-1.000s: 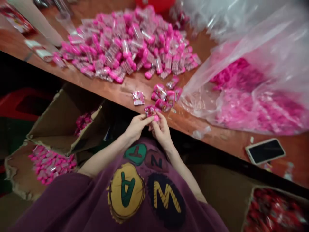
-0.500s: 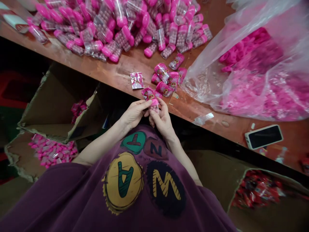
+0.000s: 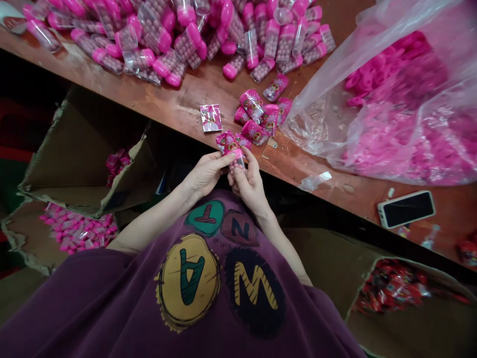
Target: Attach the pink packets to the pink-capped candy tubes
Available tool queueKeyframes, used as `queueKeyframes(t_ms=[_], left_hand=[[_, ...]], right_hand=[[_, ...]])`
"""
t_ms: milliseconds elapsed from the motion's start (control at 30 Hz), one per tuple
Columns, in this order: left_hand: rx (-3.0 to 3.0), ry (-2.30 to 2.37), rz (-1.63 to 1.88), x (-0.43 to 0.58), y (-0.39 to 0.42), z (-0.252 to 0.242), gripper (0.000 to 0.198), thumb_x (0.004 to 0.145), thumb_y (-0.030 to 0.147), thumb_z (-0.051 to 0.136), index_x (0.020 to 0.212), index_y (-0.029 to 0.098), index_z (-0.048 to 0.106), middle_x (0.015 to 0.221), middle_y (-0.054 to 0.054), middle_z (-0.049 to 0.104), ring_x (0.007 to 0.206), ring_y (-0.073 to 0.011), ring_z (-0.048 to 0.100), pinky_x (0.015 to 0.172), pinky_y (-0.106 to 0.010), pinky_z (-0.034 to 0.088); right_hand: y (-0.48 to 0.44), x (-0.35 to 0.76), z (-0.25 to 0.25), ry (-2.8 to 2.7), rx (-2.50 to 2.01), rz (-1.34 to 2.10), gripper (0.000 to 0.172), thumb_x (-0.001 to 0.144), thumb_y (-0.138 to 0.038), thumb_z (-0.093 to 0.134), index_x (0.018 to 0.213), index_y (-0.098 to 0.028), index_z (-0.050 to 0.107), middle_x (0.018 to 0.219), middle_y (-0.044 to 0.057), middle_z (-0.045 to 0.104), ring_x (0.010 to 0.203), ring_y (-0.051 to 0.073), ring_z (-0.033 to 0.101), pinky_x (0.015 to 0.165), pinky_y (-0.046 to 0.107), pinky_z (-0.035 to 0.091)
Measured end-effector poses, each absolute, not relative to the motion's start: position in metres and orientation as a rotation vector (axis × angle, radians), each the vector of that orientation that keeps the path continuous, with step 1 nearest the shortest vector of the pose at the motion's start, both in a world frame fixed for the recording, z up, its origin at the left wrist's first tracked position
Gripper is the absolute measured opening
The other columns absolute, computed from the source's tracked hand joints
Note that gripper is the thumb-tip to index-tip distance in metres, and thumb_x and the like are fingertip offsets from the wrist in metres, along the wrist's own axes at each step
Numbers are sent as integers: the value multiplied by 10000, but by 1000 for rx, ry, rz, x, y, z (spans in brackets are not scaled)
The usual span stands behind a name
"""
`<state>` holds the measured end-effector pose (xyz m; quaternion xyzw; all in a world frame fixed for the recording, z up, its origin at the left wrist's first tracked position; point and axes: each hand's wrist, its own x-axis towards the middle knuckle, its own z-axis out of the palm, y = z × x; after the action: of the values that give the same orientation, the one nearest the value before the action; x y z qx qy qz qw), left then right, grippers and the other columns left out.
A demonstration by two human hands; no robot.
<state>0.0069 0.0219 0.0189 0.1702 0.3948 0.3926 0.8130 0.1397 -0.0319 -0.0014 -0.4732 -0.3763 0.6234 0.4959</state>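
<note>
A small clear candy bottle [image 3: 237, 163] with a pink cap and pale pink balls inside is held between both hands at the table's front edge. My left hand [image 3: 207, 173] pinches it from the left, thumb across the cap. My right hand [image 3: 250, 188] grips its right side and lower end, thumb along the body. Just past the fingertips are pink printed wrappers [image 3: 226, 142], touching or almost touching the cap; I cannot tell whether the fingers hold them too. A flat stack of printed pink labels [image 3: 210, 118] lies beyond, beside several bottles in printed sleeves [image 3: 252, 104].
A large heap of pink-capped candy bottles [image 3: 186, 44] covers the table's far side. At right lie a plastic bag [image 3: 320, 129] of pink parts and a phone [image 3: 406, 209]. Cardboard boxes [image 3: 74, 194] stand below at left, another box [image 3: 367, 283] with red packets at lower right.
The view has shifted slightly, so the heap sits a little higher in the picture. Both hands keep hold of the bottle, with small finger movements around it.
</note>
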Motion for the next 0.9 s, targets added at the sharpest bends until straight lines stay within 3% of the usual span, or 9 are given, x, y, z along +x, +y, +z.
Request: queueKeyframes(t_ms=[67,167,367,533,633,767,900], left_hand=[[355,854,857,10,20,21,221,803,294,909,861,124,782,790,-40,746,682,-110,655,697,-244,512],[408,835,813,13,14,20,285,809,358,906,804,117,753,695,-31,702,600,-101,619,636,-241,500],[405,786,762,12,9,15,391,832,438,877,721,111,693,613,-30,642,556,-115,613,594,-247,515],[401,884,836,11,16,13,364,846,399,871,739,108,681,650,-2,627,489,-43,498,472,-189,392],[421,841,825,11,13,10,398,806,449,894,757,117,680,668,-4,632,512,-71,549,486,-208,458],[465,822,773,12,7,2,466,772,538,894,794,127,675,676,4,626,485,-101,577,470,-258,516],[464,869,746,16,7,0,501,774,580,875,706,158,615,548,65,465,434,-95,529,469,-254,497]], right_hand=[[-31,139,1,-797,-1091,1628,677,984,-563,654,1568,-378,367,760,-65,553,463,67,369,387,168,266],[-31,140,2,-733,-1071,1678,708,985,-579,641,1590,-377,333,715,-86,525,430,57,262,381,175,218],[-31,141,-2,-858,-1178,1593,712,997,-582,625,1603,-362,322,696,-75,543,430,72,311,405,203,254],[-33,145,-10,-988,-1137,1607,763,977,-580,662,1607,-367,287,760,-50,568,463,95,417,421,249,374],[-32,147,-14,-1027,-1174,1571,755,976,-596,661,1600,-379,296,762,-51,545,491,112,472,462,282,436],[-28,146,-22,-1006,-1210,1541,793,946,-657,670,1592,-372,310,705,-67,525,466,124,486,455,293,417],[-24,145,-24,-990,-1207,1588,755,941,-676,661,1553,-339,374,723,-54,601,486,129,533,470,288,452]])
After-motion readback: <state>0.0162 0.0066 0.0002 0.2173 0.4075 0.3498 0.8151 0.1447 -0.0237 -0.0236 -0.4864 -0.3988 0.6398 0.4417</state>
